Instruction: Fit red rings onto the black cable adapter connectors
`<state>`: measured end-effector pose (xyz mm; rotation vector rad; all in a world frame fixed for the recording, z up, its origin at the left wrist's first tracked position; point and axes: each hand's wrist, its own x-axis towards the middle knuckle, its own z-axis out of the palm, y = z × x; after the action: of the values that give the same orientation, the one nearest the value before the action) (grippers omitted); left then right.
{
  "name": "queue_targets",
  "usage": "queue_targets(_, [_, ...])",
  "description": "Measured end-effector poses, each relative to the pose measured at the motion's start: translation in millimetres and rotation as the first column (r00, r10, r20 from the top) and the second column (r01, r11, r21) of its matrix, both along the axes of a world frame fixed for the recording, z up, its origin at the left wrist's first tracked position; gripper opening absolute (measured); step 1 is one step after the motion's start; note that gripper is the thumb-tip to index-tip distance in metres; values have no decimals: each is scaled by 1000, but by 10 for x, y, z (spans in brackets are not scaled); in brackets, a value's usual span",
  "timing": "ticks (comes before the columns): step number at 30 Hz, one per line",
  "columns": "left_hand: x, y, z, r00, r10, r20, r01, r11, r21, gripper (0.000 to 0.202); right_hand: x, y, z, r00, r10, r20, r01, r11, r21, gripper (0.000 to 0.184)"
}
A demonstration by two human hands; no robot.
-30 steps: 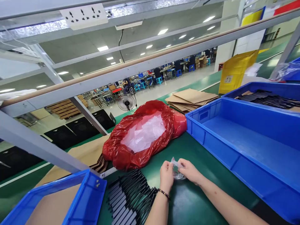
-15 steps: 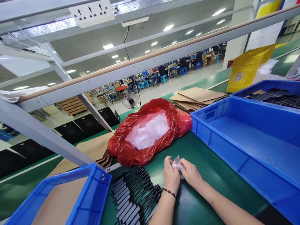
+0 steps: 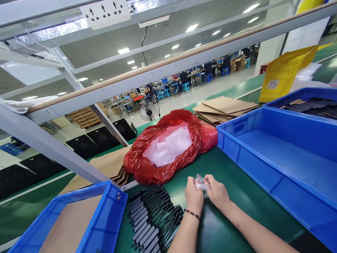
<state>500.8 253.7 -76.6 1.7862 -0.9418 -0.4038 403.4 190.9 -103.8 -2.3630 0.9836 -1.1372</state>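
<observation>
Between my two hands is a small clear plastic bag [image 3: 201,183], pinched by the fingers of both. My left hand [image 3: 194,195], with a beaded bracelet at the wrist, grips its left side. On its right side the fingers of my right hand [image 3: 217,191] are closed. Whether anything is inside the bag I cannot make out. To the left of my hands, rows of black cabled parts [image 3: 155,218] lie on the green tabletop [image 3: 218,232]. Beyond my hands sits a red plastic bag [image 3: 147,172], its mouth wide and filled with clear bubble-wrap pouches [image 3: 168,147].
A large blue bin [image 3: 244,158] stands on the right, with another blue bin [image 3: 279,102] of black parts behind it. At lower left is a blue bin [image 3: 113,214] with cardboard inside. Cardboard sheets [image 3: 226,106] lie at the back. A metal frame [image 3: 65,154] crosses overhead.
The view has shifted slightly. Both hands still hold the small clear bag, which now shows a little flatter between the fingers.
</observation>
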Motion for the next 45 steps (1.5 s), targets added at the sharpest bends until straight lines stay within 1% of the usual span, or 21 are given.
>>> queue_targets(2, [-1,-23,8,999,18,-38,-20,998,-51,9,4,3,20,1000,-18,23,20,997,-75,20])
queue_targets(3, [-5,-32,15,999,12,-52,-17,996,-83,11,4,2,36,999,-8,36,12,993,-118,21])
queue_targets(5, [-20,-42,36,996,-25,-81,13,990,-142,28,-2,0,71,999,26,45,-18,985,-172,22])
queue_targets(7, [-42,-41,65,992,-68,-110,46,981,-186,34,-10,-4,103,998,51,41,-43,985,-164,19])
queue_targets(11, [-59,-20,102,993,-86,-83,68,979,-193,13,-31,-16,138,994,102,26,-98,990,-105,14])
queue_targets(15, [-16,-24,70,995,-65,-75,48,977,-206,23,-52,-28,161,978,207,-30,-209,974,-84,18])
queue_targets(17, [-4,-43,48,986,-65,-152,32,977,-212,19,-57,-29,170,971,237,-32,-239,968,-74,19])
queue_targets(19, [-16,-68,43,951,-68,-301,-3,973,-229,10,-57,-25,177,971,241,-1,-240,969,-51,19])
queue_targets(20, [-29,-82,49,919,-64,-390,-36,969,-243,8,-56,-22,180,971,238,23,-238,971,-33,18])
queue_targets(23, [-83,-124,94,769,-39,-638,-175,948,-268,23,-46,-18,182,966,239,94,-244,969,46,18])
queue_targets(26, [-116,-155,136,552,-84,-830,-243,936,-256,28,-24,-38,158,974,181,138,-201,969,147,18])
queue_targets(28, [-111,-164,138,397,-152,-905,-239,935,-262,26,-3,-69,125,981,110,160,-146,961,236,16])
queue_targets(29, [-101,-164,130,339,-174,-925,-229,938,-260,25,8,-90,107,980,83,178,-135,943,303,15])
queue_targets(30, [-88,-161,118,298,-185,-936,-216,943,-255,23,19,-111,89,976,61,208,-139,910,390,12])
queue_targets(31, [-74,-156,102,268,-184,-946,-196,951,-240,21,30,-132,75,968,38,249,-160,858,488,8])
queue_targets(33, [-47,-145,67,231,-144,-962,-159,970,-184,16,46,-168,60,936,-16,351,-229,728,646,16])
queue_targets(35, [-28,-140,37,221,-73,-972,-132,986,-104,13,52,-188,71,901,-57,431,-302,631,715,22])
queue_targets(36, [-21,-140,25,235,-43,-971,-125,989,-74,13,51,-190,85,889,-66,453,-328,600,730,20])
queue_targets(38, [-9,-144,6,300,-20,-954,-119,991,-59,17,40,-181,130,873,-57,484,-386,523,759,14])
queue_targets(42, [20,-138,-14,458,-109,-882,-94,981,-170,31,1,-143,231,819,-30,573,-538,310,784,22])
queue_targets(45, [29,-116,-14,524,-159,-837,-31,978,-206,39,-23,-133,272,770,-67,635,-615,189,766,27])
